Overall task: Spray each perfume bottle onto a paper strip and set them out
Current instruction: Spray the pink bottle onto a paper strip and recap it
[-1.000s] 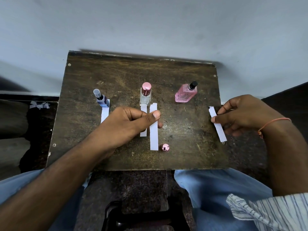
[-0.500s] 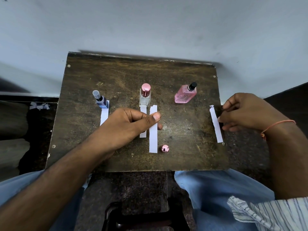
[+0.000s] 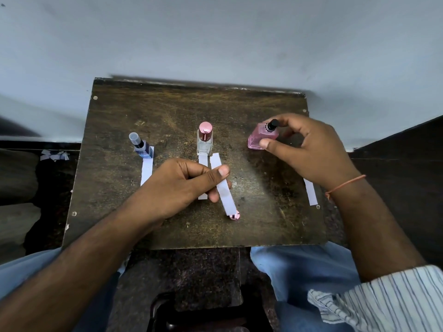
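Perfume bottles: three stand in a row across the wooden board (image 3: 167,111).
Blue bottle (image 3: 141,147): leftmost, clear cap on, upright at the far end of a paper strip (image 3: 146,171).
Clear bottle (image 3: 205,140): centre, pink cap, upright, a short strip (image 3: 202,161) at its base.
Left hand (image 3: 177,188): closed, thumb and fingers pinching a long strip (image 3: 224,195) whose near end lies at a small pink cap (image 3: 234,216).
Pink bottle (image 3: 262,136): right, black nozzle bare, tilted.
Right hand (image 3: 309,152): thumb and fingers clamped on the pink bottle.
Edge strip (image 3: 311,192): at the board's right edge, partly under the right wrist.
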`<state>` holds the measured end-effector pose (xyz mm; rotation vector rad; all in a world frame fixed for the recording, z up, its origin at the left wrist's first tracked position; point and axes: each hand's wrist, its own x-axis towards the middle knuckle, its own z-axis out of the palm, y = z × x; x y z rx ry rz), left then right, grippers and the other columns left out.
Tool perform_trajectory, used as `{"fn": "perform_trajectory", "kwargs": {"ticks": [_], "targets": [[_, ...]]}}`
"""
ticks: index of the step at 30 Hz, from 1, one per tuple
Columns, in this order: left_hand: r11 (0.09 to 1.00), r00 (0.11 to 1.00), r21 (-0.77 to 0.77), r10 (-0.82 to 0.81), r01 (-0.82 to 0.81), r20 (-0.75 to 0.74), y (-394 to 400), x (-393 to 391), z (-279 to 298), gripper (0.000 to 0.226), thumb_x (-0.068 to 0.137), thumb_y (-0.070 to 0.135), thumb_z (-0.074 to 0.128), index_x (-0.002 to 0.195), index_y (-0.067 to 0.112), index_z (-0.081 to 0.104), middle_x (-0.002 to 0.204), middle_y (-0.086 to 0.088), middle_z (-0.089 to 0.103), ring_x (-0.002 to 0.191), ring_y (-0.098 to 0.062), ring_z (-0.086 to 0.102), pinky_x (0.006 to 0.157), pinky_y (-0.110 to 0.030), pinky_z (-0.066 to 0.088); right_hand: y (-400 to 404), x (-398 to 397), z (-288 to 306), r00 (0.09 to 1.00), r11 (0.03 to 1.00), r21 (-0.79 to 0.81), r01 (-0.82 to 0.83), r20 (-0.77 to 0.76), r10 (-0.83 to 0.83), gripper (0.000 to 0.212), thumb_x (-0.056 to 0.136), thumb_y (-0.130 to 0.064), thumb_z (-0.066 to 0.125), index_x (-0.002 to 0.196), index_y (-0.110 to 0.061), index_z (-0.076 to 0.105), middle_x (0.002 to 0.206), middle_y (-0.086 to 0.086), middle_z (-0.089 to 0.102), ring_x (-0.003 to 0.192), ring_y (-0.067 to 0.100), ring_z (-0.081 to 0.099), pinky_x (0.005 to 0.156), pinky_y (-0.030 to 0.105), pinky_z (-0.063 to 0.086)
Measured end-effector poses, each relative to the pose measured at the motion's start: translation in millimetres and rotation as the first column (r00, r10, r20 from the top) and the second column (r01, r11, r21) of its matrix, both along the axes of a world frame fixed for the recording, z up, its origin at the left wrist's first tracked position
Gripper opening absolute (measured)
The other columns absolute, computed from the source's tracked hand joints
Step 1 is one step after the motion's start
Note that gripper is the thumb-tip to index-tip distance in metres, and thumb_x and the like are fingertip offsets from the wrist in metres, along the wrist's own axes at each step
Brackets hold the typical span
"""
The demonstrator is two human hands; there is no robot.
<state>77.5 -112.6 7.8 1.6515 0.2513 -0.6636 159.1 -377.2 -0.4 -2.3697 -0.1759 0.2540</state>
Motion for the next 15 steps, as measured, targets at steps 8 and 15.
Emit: {"fn": "perform_trajectory", "kwargs": {"ticks": [8,15], "targets": [[1.000,1.000,-0.003,0.004,-0.004,-0.020,4,-1,1,0.035,0.088,0.048,0.080,0.076,0.015,0.085,0.079,-0.009,0.080,0.077,-0.008,0.060,0.081,-0.028,0.041,10,-2,11,0.911,0.728,0.642,0.240,-0.407,0.059,0.027,0.095,-0.025,0.074,0.120,-0.016,0.071,0.105,0.005,0.079,0.097,0.033,0.079,0.079,0.049,0.069],[0.998,0.999,-0.021,-0.054,0.054,-0.002,10,0,2,0.026,0.092,0.035,0.081,0.079,0.014,0.085,0.082,-0.007,0.081,0.079,-0.009,0.063,0.079,-0.025,0.043,27,-9,19,0.792,0.568,0.762,0.312,-0.539,0.288,0.038,0.094,-0.031,0.040,0.112,-0.012,0.068,0.090,0.003,0.061,0.059,0.025,0.060,0.043,0.022,0.040]]}}
